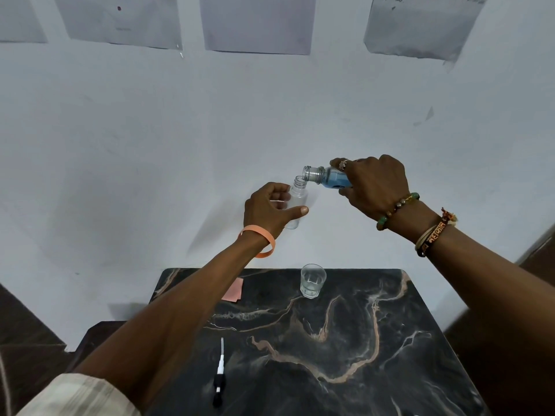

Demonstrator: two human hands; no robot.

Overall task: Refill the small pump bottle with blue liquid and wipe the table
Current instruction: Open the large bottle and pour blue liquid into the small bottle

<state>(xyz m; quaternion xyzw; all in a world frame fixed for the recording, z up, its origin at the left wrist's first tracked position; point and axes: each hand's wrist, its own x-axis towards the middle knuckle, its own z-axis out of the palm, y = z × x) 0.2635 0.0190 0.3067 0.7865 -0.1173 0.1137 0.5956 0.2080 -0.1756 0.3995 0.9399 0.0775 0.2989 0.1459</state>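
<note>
My left hand [271,207] grips a small clear empty bottle [297,195], held upright in the air above the table, its neck uncapped. My right hand [375,183] holds a bottle of blue liquid [326,177] tipped sideways, with its open mouth just above and touching the rim of the small bottle. The blue liquid sits in the body of the tilted bottle; no stream shows. The pump head [219,378], black and white with a thin tube, lies on the dark marble table [345,340] near its front left.
A clear glass [312,280] with some water stands near the table's far edge. A pink cloth or paper [234,289] lies at the far left corner, partly behind my left arm. A white wall with sheets of paper rises behind the table.
</note>
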